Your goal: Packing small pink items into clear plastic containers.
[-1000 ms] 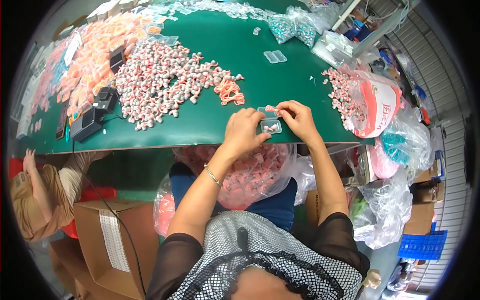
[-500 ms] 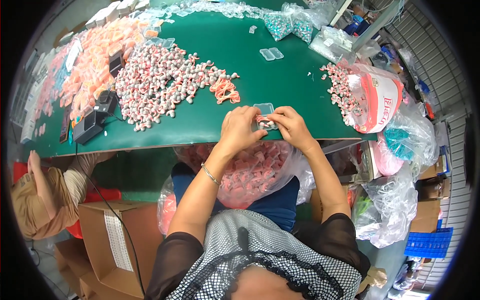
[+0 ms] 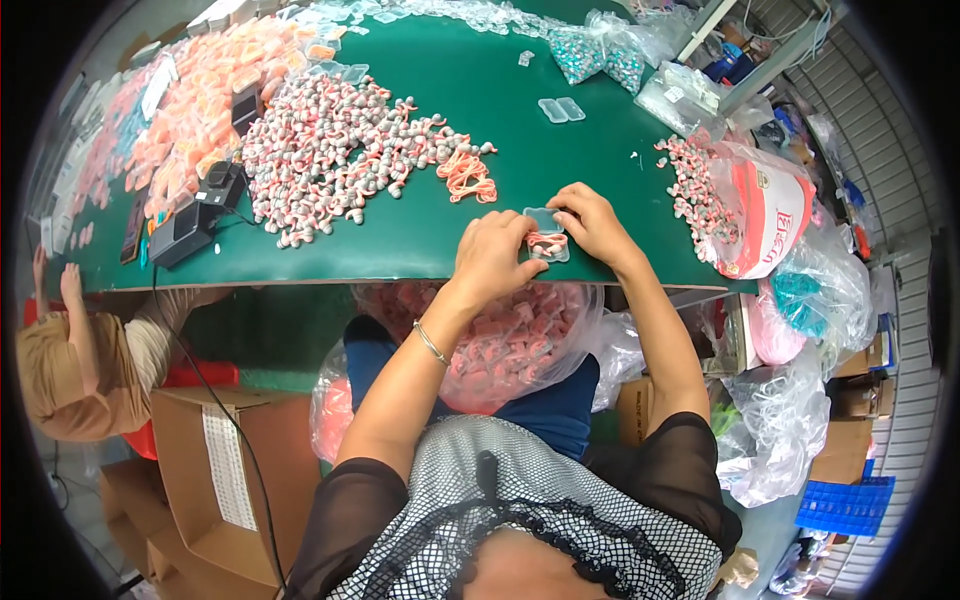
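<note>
A small clear plastic case lies at the table's near edge with its hinged lid raised on the far side. Inside it rests a coiled orange-pink cord with small pale plugs at its ends. My left hand grips the case from the left, thumb along the near side. With bent fingers, my right hand pinches the lid's right edge. Left of the case lie a bundle of orange cords and a large heap of grey-and-pink plugs.
A red-and-white bag spills more plugs at the right. Farther back lies another open clear case. Black devices and heaped orange cases occupy the left. Below the edge, a plastic bag holds filled pink cases. Someone sits at far left.
My right hand has moved from over the case's contents up to its lid, uncovering the cord and plugs. The left hand still grips the case. The whole view has shifted slightly.
</note>
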`<act>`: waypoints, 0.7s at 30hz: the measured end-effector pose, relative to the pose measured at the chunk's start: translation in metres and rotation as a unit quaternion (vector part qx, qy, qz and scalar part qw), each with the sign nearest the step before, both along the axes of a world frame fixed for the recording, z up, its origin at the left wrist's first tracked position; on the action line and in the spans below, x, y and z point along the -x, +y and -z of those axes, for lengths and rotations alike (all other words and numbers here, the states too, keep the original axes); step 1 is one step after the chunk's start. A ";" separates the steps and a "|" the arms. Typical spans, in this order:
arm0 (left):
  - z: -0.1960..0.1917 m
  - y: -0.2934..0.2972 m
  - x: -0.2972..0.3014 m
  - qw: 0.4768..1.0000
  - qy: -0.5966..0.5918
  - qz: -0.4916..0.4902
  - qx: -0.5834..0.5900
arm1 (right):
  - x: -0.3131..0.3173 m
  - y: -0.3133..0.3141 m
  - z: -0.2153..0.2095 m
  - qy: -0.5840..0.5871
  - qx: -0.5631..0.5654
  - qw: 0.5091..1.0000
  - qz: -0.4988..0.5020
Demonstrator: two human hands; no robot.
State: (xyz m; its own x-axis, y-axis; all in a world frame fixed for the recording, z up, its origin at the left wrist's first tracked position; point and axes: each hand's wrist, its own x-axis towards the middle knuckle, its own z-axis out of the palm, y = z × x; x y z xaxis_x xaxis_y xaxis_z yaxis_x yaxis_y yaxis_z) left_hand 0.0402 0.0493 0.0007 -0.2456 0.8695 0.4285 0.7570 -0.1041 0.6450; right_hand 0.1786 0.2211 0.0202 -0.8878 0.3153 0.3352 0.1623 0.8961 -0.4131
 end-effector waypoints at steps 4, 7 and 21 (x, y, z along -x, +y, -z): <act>-0.003 -0.003 -0.001 1.000 0.005 0.004 -0.005 | -0.004 -0.015 -0.004 0.055 0.051 0.997 0.031; -0.006 -0.003 -0.002 0.999 -0.030 -0.006 -0.021 | -0.008 -0.023 -0.002 0.103 0.040 0.993 0.044; 0.004 -0.010 -0.009 0.996 0.017 -0.065 -0.056 | -0.032 -0.071 0.021 0.219 0.027 0.971 0.090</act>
